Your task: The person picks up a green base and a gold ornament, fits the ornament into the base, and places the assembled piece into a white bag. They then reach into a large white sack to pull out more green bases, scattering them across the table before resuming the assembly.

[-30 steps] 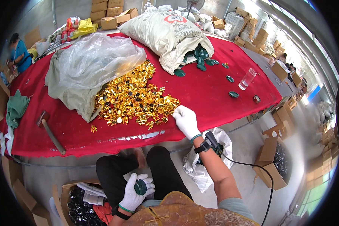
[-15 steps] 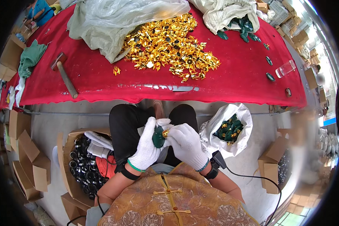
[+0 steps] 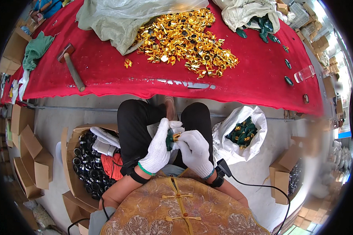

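Both my hands wear white knit gloves and meet above my lap. My left hand (image 3: 157,148) is closed around a dark green disc-shaped piece (image 3: 169,140), seen nearly edge-on. The fingers of my right hand (image 3: 195,150) pinch a small shiny gold fitting (image 3: 176,137) against the green piece's right side. Whether the two are joined, I cannot tell; fingers cover the contact. To the right, a white sack (image 3: 239,153) stands open on the floor with green pieces (image 3: 244,132) bearing gold fittings inside.
A heap of gold fittings (image 3: 192,39) lies on the red-covered table (image 3: 106,74) by a plastic sheet (image 3: 110,21). A hammer (image 3: 72,69) rests at left; a clear glass (image 3: 304,73) at right. A cardboard box (image 3: 68,168) of black rings (image 3: 91,164) stands left of me.
The view has shifted slightly, so the table sits higher and further right. My left hand has turned the green piece more edge-on, while my right fingers stay on the gold fitting.
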A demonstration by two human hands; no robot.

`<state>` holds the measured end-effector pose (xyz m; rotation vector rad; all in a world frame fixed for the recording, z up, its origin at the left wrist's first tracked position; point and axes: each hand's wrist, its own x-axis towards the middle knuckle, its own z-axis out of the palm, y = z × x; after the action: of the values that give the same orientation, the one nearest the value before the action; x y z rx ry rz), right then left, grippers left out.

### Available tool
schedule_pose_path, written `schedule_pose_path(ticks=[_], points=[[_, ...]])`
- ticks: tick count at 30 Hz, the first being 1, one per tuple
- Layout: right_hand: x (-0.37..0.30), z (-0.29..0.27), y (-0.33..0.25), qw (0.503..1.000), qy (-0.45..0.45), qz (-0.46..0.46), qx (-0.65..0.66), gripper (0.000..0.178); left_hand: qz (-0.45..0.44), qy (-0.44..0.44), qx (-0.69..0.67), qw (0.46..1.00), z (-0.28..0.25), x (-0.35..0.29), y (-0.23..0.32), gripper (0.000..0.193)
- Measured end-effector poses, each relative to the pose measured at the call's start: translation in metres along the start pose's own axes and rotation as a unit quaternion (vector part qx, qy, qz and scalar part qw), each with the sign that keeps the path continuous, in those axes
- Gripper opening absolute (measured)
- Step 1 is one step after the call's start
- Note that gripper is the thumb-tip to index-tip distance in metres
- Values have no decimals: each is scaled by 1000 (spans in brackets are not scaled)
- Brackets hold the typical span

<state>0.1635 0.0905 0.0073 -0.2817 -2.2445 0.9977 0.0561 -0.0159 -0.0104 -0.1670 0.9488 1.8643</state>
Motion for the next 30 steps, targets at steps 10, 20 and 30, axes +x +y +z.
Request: schedule_pose_path(ticks=[10, 20, 30], points=[[-4, 8, 0, 995, -38, -27, -89, 19, -4, 50, -36, 998, -8, 1, -8, 49], [-9, 10, 6, 998, -44, -17, -47, 16, -41, 43, 25, 998, -3, -5, 5, 50], [-26, 9, 13, 917, -62, 335, 206, 5, -51, 32, 31, 998, -4, -7, 2, 50]])
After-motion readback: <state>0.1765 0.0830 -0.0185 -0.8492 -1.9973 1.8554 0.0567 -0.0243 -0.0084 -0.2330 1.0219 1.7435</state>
